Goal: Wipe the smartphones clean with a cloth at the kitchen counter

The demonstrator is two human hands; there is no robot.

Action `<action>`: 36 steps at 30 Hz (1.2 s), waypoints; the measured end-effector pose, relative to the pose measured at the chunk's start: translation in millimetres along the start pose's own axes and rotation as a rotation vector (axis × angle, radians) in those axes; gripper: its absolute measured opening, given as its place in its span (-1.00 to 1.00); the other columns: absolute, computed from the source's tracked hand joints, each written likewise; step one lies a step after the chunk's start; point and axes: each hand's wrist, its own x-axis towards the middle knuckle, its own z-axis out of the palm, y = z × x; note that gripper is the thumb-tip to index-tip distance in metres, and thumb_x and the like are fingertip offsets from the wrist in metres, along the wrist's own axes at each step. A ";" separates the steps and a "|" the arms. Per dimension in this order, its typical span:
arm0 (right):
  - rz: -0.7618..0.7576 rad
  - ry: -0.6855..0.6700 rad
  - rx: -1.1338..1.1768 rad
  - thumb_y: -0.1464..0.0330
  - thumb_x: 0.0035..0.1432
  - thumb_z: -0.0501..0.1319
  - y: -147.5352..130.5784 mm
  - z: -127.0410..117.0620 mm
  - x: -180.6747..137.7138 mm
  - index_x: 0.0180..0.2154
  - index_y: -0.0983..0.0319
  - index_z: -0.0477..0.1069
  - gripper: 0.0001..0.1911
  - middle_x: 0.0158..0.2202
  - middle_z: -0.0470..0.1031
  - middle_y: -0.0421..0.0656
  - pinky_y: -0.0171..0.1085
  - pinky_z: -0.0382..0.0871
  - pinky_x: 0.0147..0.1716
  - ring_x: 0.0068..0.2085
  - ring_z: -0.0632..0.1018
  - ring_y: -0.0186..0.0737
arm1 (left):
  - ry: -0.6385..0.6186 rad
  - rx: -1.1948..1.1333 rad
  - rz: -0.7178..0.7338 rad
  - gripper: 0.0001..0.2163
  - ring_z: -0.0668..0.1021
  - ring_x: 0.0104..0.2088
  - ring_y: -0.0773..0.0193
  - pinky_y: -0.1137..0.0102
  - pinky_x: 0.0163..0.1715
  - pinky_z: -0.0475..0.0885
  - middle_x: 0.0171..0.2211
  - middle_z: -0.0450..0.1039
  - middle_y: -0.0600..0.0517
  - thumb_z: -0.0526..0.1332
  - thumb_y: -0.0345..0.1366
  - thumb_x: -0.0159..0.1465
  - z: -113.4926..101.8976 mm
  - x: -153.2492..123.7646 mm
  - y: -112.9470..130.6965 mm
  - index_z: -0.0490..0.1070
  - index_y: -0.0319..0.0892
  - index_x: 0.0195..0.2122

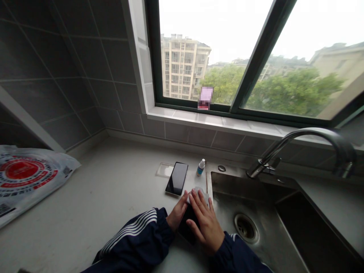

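Observation:
My left hand (178,212) grips the left side of a dark, flat phone (187,226) above the counter, near the sink's left edge. Over the phone's far end lies a crumpled white cloth (202,192), pressed down under the fingers of my right hand (206,220). My right thumb rests across the dark screen, and much of the phone is hidden by this hand. Just beyond, a second phone (176,178) lies screen up, partly over a clear flat case (164,170). A small white-capped spray bottle (200,167) with a blue label stands to its right.
A steel sink (223,185) with a drain (246,227) and a curved faucet (284,138) is on the right. On the left, a printed plastic bag (34,170) lies on the pale counter (93,189). A tiled windowsill (184,115) runs along the back.

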 end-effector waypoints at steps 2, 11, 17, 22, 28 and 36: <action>0.002 0.002 0.003 0.15 0.35 -0.05 0.3 1.3 -0.3 0.37 0.23 -0.28 -0.30 0.39 -0.21 -0.04 0.28 -0.08 0.21 0.37 -0.13 0.14 | -0.047 -0.024 -0.023 -0.64 0.20 0.29 0.11 0.27 0.33 0.02 0.02 0.50 0.01 0.22 -0.07 0.18 -5.5 2.0 -3.1 0.52 -0.16 -0.09; -0.055 0.018 0.000 0.18 0.33 0.01 -3.0 -0.6 -1.3 0.36 0.25 -0.22 -0.29 0.37 -0.13 -0.03 0.24 -0.03 0.22 0.36 -0.07 0.14 | -0.089 -0.164 -0.072 -0.57 0.26 0.26 0.10 0.27 0.31 0.01 -0.04 0.53 -0.07 0.23 0.01 0.17 -24.7 12.6 -13.3 0.51 -0.24 -0.10; -0.078 0.014 0.026 0.22 0.33 0.01 -4.4 -0.8 -3.3 0.36 0.30 -0.18 -0.32 0.38 -0.17 -0.03 0.15 0.02 0.24 0.36 -0.11 0.12 | -0.082 -0.241 -0.044 -0.61 0.35 0.20 0.06 0.22 0.30 0.01 -0.13 0.57 -0.13 0.23 -0.03 0.19 -20.1 14.3 -14.3 0.52 -0.28 -0.17; -0.122 -0.003 0.023 0.21 0.32 0.03 -10.8 -2.3 -5.9 0.36 0.30 -0.17 -0.30 0.38 -0.15 -0.02 0.14 0.04 0.24 0.36 -0.10 0.11 | -0.113 -0.221 -0.032 -0.58 0.53 0.01 0.06 0.16 0.25 0.12 -0.19 0.58 -0.15 0.11 -0.01 0.26 -14.8 10.3 -12.9 0.49 -0.29 -0.12; -0.224 0.019 0.057 0.30 0.29 0.09 -18.0 -11.7 -11.4 0.34 0.28 -0.08 -0.33 0.35 -0.01 -0.04 0.06 0.08 0.25 0.35 0.01 0.05 | -0.009 -0.118 -0.045 -0.52 0.61 -0.16 0.06 0.12 0.12 0.29 -0.26 0.60 -0.10 0.15 0.06 0.22 -23.6 12.7 -14.6 0.41 -0.23 -0.03; -0.262 0.172 0.145 0.47 0.26 0.07 -11.9 -6.7 -11.4 0.25 0.30 0.16 -0.47 0.29 0.17 0.01 0.02 0.22 0.20 0.32 0.14 0.00 | -0.022 -0.100 -0.025 -0.43 0.54 0.00 0.03 0.15 0.16 0.27 -0.16 0.57 -0.20 0.14 0.06 0.22 -28.5 14.1 -22.1 0.35 -0.31 0.08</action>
